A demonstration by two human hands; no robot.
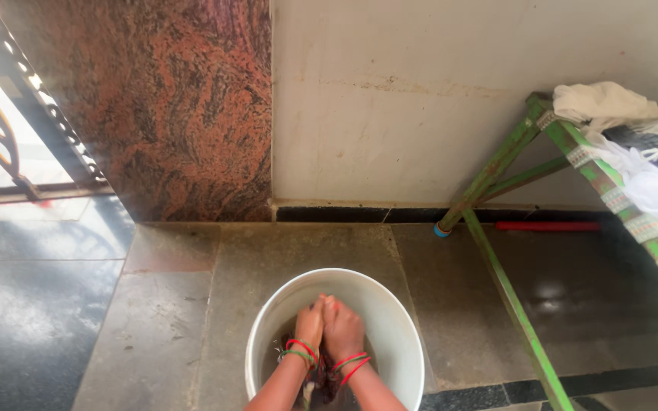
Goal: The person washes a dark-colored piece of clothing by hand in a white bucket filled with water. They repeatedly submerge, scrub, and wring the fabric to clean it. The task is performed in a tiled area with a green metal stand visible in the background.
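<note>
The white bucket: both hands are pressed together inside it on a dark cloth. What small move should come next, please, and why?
Probably keep rubbing the dark cloth between the left hand and right hand, low inside the white bucket. Both fists are closed side by side on the cloth, and it lies bunched in the water below the wrists, so lifting it out seems early.

Green folding stand [523, 320] draped with white cloths [611, 106], red stick [548, 226], metal gate [9, 129]
</note>
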